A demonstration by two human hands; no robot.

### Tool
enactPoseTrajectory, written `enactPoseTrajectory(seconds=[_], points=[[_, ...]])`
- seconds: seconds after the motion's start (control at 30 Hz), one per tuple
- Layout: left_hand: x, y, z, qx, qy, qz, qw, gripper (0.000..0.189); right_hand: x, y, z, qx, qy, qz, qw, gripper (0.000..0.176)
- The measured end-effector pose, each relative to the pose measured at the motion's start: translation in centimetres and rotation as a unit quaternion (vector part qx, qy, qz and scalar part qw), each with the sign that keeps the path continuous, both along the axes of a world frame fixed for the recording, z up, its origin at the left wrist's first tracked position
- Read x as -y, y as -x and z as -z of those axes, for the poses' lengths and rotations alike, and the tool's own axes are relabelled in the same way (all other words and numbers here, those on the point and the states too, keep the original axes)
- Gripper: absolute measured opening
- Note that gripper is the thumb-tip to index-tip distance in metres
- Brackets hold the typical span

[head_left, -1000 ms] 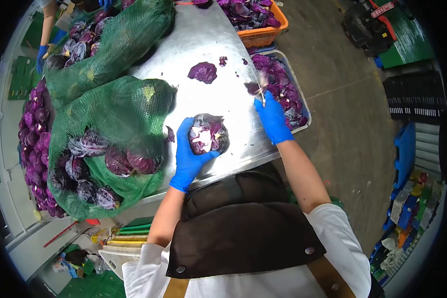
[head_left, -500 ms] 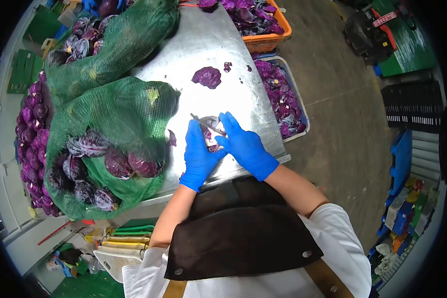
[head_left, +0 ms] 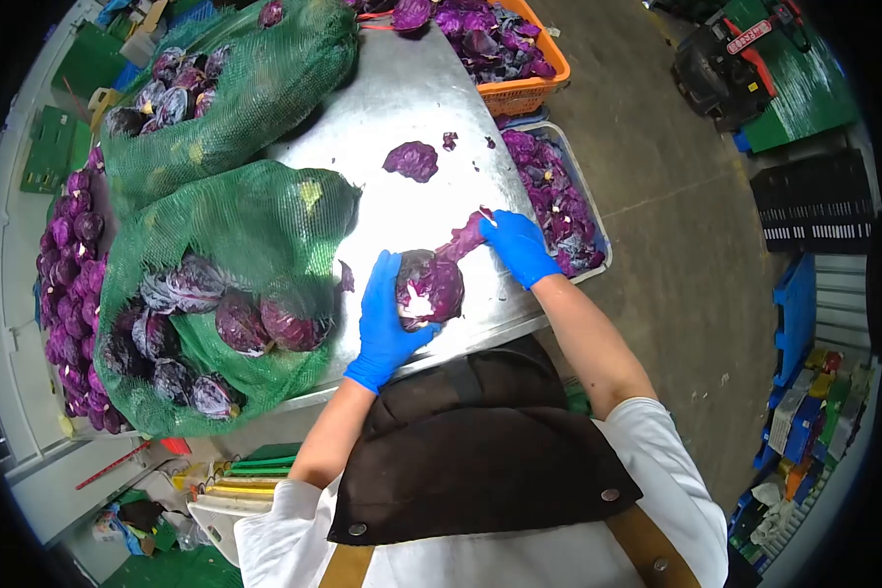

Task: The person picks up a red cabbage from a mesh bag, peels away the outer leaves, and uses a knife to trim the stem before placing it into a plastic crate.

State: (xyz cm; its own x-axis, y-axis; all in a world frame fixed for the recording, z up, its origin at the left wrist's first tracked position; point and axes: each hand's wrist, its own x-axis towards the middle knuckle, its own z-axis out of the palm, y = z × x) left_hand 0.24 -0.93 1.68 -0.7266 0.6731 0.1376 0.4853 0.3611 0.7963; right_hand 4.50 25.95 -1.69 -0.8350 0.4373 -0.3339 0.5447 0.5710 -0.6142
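A red cabbage (head_left: pixel 431 291) rests on the metal table (head_left: pixel 382 108), its pale cut stem facing me. My left hand (head_left: pixel 382 323) grips its left side, thumb at the lower edge and fingers along the flank. Up and to the right, my right hand (head_left: pixel 515 245) is closed on a torn purple cabbage leaf (head_left: pixel 464 238) that stretches from the head's upper right. Something pale shows at those fingertips, too small to name. Both hands wear blue gloves. Beyond the head lies a loose cabbage leaf (head_left: pixel 412 162), with small scraps near it.
Green mesh sacks (head_left: pixel 235 230) of red cabbages cover the table's left side. Along its right edge stand an orange crate (head_left: pixel 514 86) and a pale bin (head_left: pixel 598 230), both full of purple leaves. Peeled cabbages (head_left: pixel 69 284) are heaped at far left.
My right hand has moved away from the cabbage, up and right, drawing a leaf out with it. The head now shows its stem. A dark thin piece seen across it earlier is no longer visible.
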Motion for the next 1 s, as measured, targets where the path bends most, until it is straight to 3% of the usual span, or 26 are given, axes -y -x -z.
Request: enactPoseTrajectory(seconds=[0.03, 0.1, 0.2, 0.23, 0.3, 0.37, 0.4, 0.47, 0.5, 0.53, 0.6, 0.63, 0.67, 0.7, 0.73, 0.8, 0.83, 0.93, 1.0], points=[[0.7, 0.4, 0.4, 0.015, 0.003, 0.016, 1.0, 0.112, 0.3, -0.3, -0.3, 0.053, -0.052, 0.001, 0.997, 0.048], [1.1, 1.6, 1.0, 0.045, 0.008, 0.051, 0.998, 0.112, 2.6, -0.3, -3.2, -0.009, -0.017, 0.034, 0.999, 0.051], [-0.2, 2.9, -1.6, 0.007, 0.095, 0.099, 0.99, 0.107, 6.4, -0.1, -6.4, -0.143, 0.026, -0.076, 0.987, 0.062], [-0.2, 2.4, -1.1, 0.064, 0.06, 0.044, 0.995, 0.113, 6.5, 0.1, -4.5, -0.133, 0.029, -0.144, 0.98, 0.061], [1.0, 0.5, 1.4, 0.171, -0.022, -0.093, 0.981, 0.116, 5.9, 0.1, -4.1, -0.119, 0.032, -0.131, 0.984, 0.059], [-0.2, -1.6, 1.5, 0.327, -0.106, -0.176, 0.923, 0.119, 5.9, -0.2, -3.9, -0.115, 0.023, -0.116, 0.986, 0.049], [-1.6, -2.5, 1.5, 0.202, -0.054, -0.194, 0.958, 0.12, 6.1, -0.6, -3.7, -0.118, 0.01, -0.11, 0.987, 0.041], [-2.3, -1.7, 2.5, 0.214, -0.09, -0.191, 0.954, 0.123, 6.2, -1.0, -3.2, -0.125, -0.018, -0.099, 0.987, 0.028], [-2.4, -1.3, 2.4, 0.218, -0.081, -0.166, 0.958, 0.123, 4.9, -1.6, 0.1, -0.151, -0.099, -0.12, 0.976, 0.024], [-2.1, -0.7, 2.1, 0.222, -0.072, -0.139, 0.962, 0.123, 3.4, -2.3, 3.8, -0.1, -0.065, -0.029, 0.992, 0.027], [-1.5, 0.6, 1.3, 0.253, -0.07, -0.077, 0.962, 0.123, 1.8, -3.0, 3.2, -0.043, -0.06, 0.042, 0.996, 0.03], [-1.4, 1.7, 0.8, 0.279, -0.078, -0.039, 0.956, 0.122, 1.1, -2.6, 1.1, 0.0, -0.043, 0.013, 0.999, 0.037], [-1.2, 2.6, 0.3, 0.308, -0.082, 0.0, 0.948, 0.122, 1.6, -2.5, -1.0, -0.05, -0.015, 0.0, 0.999, 0.042], [-1.4, 3.7, 0.0, 0.221, -0.008, 0.05, 0.974, 0.123, 2.6, -1.8, -3.4, -0.101, 0.012, -0.013, 0.995, 0.047], [-1.6, 3.7, 0.2, 0.208, -0.004, 0.044, 0.977, 0.124, 3.5, -1.2, -4.5, -0.152, 0.036, -0.025, 0.987, 0.053], [-2.4, 4.1, 1.0, 0.178, 0.002, 0.034, 0.983, 0.127, 4.5, -1.0, -3.9, -0.121, 0.054, -0.122, 0.984, 0.069], [-2.8, 3.2, 1.2, 0.152, 0.006, 0.004, 0.988, 0.13, 5.1, -1.0, -3.7, -0.158, 0.062, -0.104, 0.98, 0.061], [-4.0, 2.4, 1.4, 0.218, -0.022, -0.094, 0.971, 0.132, 4.6, -0.6, -5.8, -0.082, 0.031, -0.141, 0.986, 0.059], [-4.7, 2.6, 1.1, 0.204, -0.011, -0.099, 0.974, 0.13, 4.4, 0.0, -6.4, -0.064, 0.011, -0.165, 0.984, 0.058]])
